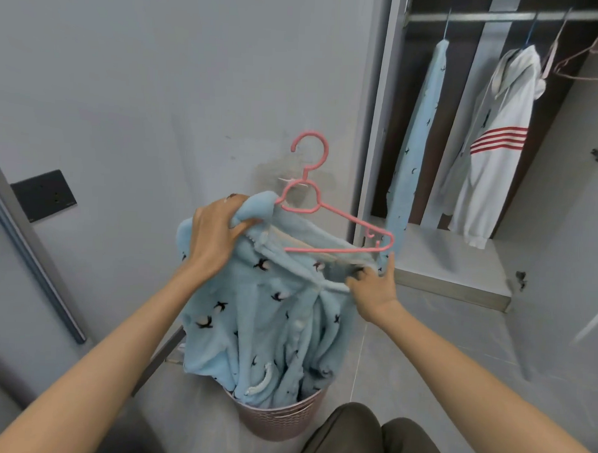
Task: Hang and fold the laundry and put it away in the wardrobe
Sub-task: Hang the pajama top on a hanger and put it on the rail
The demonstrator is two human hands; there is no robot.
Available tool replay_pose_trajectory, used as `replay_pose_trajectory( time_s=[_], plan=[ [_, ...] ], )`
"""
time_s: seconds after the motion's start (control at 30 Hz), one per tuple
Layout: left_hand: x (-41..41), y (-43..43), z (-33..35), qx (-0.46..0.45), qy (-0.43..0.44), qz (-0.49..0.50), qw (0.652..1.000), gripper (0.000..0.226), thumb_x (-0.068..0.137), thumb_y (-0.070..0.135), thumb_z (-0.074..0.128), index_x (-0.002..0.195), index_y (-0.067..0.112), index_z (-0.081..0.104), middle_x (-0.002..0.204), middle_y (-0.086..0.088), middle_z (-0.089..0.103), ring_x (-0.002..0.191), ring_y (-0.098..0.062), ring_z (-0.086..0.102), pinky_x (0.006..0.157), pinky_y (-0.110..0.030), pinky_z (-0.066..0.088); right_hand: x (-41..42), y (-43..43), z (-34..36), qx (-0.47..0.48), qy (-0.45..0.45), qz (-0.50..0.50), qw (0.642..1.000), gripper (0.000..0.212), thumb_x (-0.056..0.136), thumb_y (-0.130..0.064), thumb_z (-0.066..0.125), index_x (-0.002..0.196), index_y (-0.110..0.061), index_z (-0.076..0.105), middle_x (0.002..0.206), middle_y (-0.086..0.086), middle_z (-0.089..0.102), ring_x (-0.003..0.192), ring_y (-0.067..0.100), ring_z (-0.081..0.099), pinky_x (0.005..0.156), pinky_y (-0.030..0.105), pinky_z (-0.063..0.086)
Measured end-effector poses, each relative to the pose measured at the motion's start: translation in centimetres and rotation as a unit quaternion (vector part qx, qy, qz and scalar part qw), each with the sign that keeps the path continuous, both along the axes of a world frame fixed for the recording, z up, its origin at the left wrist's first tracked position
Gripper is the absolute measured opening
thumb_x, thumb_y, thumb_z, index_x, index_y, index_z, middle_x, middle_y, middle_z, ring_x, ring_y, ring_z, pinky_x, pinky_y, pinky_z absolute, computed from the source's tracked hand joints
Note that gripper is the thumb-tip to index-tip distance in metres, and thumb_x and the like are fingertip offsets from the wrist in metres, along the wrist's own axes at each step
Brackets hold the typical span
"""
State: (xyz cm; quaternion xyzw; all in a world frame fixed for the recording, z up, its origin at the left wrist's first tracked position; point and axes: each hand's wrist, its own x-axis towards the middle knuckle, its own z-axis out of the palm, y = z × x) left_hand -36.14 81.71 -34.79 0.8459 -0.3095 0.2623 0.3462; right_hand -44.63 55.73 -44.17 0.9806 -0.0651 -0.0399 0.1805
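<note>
Your left hand [218, 233] grips the blue top [263, 310] at 1 shoulder, right hand [373, 291] pinches its collar by the hanger [300, 211] end. Hanger axis runs hand to hand, hook up. The wardrobe rail [505, 17] is up-right; right hand's nearer.

I had both bare forearms reaching forward and up from the lower corners of the view, angled in toward the middle. My left hand [218, 234] was the higher one. Its back faced the camera, the wrist was slightly bent, and the fingers were curled over, clenching a bunch of the blue garment [273, 321]. My right hand [373, 289] sat lower and to the right, well apart from the left. Its thumb and curled fingers pinched the fabric's edge, while its index finger [390, 264] stuck straight up.
</note>
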Motion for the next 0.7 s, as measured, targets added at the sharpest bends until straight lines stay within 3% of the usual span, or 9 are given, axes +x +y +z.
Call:
replay_pose_trajectory(
  time_s=[0.1,0.23,0.33,0.47,0.57,0.7],
  plan=[
    [0.1,1.2,-1.9,0.039,-0.018,0.002,0.999,0.032,0.088,0.04,0.048,0.105,0.019,0.065,0.09,0.001,0.066,0.081,-0.024,0.059,0.07,-0.041,0.041,-0.3,-1.9,0.7,-0.007,-0.041,-0.011,0.999,0.037,0.09,-0.011,0.051,0.126,-0.019,0.044,0.155,0.004,0.025,0.148,0.019,0.0,0.106,0.069,-0.01],
    [0.3,2.3,-3.1,0.05,0.011,-0.008,0.999,0.029,0.09,0.029,0.048,0.113,0.019,0.063,0.099,0.001,0.065,0.088,-0.026,0.058,0.079,-0.048,0.043,-0.8,-3.6,1.7,-0.007,-0.064,0.025,0.998,0.049,0.093,-0.008,0.048,0.138,-0.017,0.032,0.159,-0.005,0.012,0.147,0.011,0.0,0.113,0.061,0.002],
    [0.0,2.7,-3.2,0.101,-0.006,-0.016,0.995,0.027,0.092,0.022,0.048,0.115,0.019,0.062,0.091,0.004,0.059,0.081,-0.026,0.055,0.072,-0.042,0.041,-1.3,-4.4,2.1,-0.013,-0.074,0.041,0.996,0.049,0.092,-0.005,0.047,0.138,-0.017,0.033,0.157,-0.006,0.019,0.146,0.008,0.007,0.113,0.06,0.001],
    [-0.9,2.4,-3.4,0.245,-0.058,0.018,0.968,0.024,0.087,0.015,0.049,0.106,0.021,0.063,0.08,-0.001,0.054,0.072,-0.026,0.051,0.066,-0.034,0.035,-1.7,-4.5,2.7,-0.036,-0.097,0.05,0.993,0.031,0.092,-0.004,0.045,0.121,-0.014,0.046,0.139,0.0,0.044,0.139,0.014,0.026,0.114,0.06,-0.005],
    [-1.3,1.9,-3.2,0.23,-0.034,0.031,0.972,0.023,0.087,0.018,0.048,0.105,0.02,0.062,0.078,-0.003,0.056,0.069,-0.029,0.053,0.063,-0.034,0.035,-1.8,-3.6,3.3,-0.039,-0.125,0.066,0.989,0.023,0.093,-0.003,0.042,0.111,-0.014,0.05,0.125,0.0,0.051,0.131,0.015,0.035,0.112,0.054,-0.015],
    [-1.2,1.7,-3.6,0.186,-0.015,0.045,0.981,0.05,0.085,0.044,0.027,0.112,0.022,0.063,0.085,-0.005,0.061,0.069,-0.03,0.055,0.059,-0.033,0.034,-1.7,-2.5,4.6,-0.032,-0.174,0.128,0.976,0.03,0.094,-0.003,0.036,0.12,-0.011,0.05,0.14,0.003,0.044,0.139,0.016,0.028,0.11,0.046,-0.022]
  ],
)
